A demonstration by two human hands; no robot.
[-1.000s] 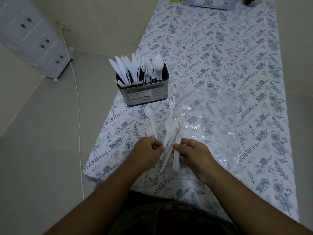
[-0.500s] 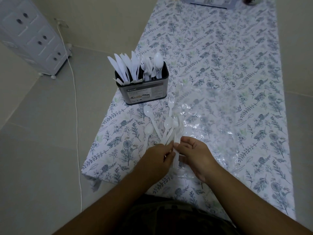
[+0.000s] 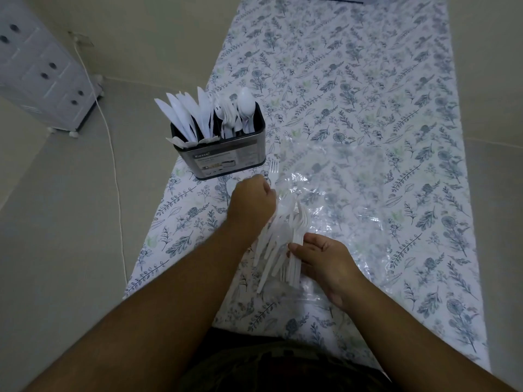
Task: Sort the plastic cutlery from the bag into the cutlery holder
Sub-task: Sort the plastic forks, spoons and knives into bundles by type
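My left hand (image 3: 252,201) has gone forward since half a second ago, leaving the right one and reaching to the far end of the cutlery pile (image 3: 278,240), toward the cutlery holder (image 3: 226,161). It lies knuckles up, fingers curled under; I cannot tell from here whether they grip anything. A single fork (image 3: 273,168) lies just beyond it, tines pointing at the holder. My right hand (image 3: 321,257) sits at the near end of the pile, fingers bent and thumb pinching the handles. The pile rests on the clear plastic bag (image 3: 334,193), spread flat on the flowered tablecloth (image 3: 368,94). The holder stands upright near the table's left edge, knives in its left part, forks and spoons to the right.
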